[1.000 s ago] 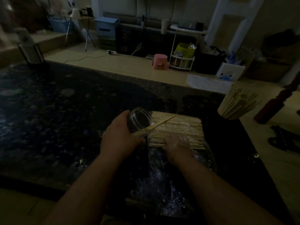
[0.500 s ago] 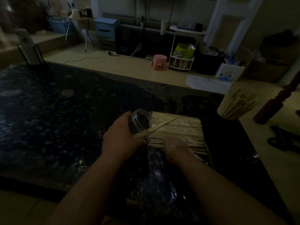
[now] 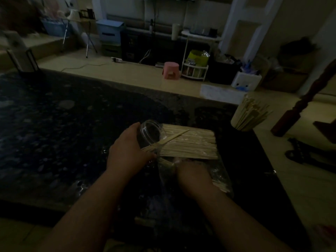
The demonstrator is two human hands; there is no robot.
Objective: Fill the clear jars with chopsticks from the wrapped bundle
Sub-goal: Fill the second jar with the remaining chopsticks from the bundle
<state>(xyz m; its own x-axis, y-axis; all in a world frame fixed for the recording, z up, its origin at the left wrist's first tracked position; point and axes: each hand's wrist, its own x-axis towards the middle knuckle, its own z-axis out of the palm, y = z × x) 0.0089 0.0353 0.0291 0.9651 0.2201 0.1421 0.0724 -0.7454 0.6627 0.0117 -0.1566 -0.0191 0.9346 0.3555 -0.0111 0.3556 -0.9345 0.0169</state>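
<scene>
A clear jar [image 3: 151,131] lies tilted on its side on the dark table, its mouth facing right, and my left hand [image 3: 127,151] grips it from the left. A few chopsticks poke out of its mouth. The wrapped bundle of chopsticks [image 3: 190,144] lies flat just right of the jar, its clear plastic wrap spread open toward me. At the bundle's near edge, my right hand [image 3: 192,177] has its fingers curled on chopsticks under the wrap. A second jar [image 3: 245,117], packed with upright chopsticks, stands at the table's far right.
The dark speckled table [image 3: 63,133] stretches far to the left. A dark wooden post [image 3: 298,110] leans beside the table's right edge. On the floor beyond stand a pink stool [image 3: 171,70], a white rack [image 3: 195,70] and storage boxes.
My right hand has slid back from on top of the bundle to its near edge. My left hand and the jar have barely moved.
</scene>
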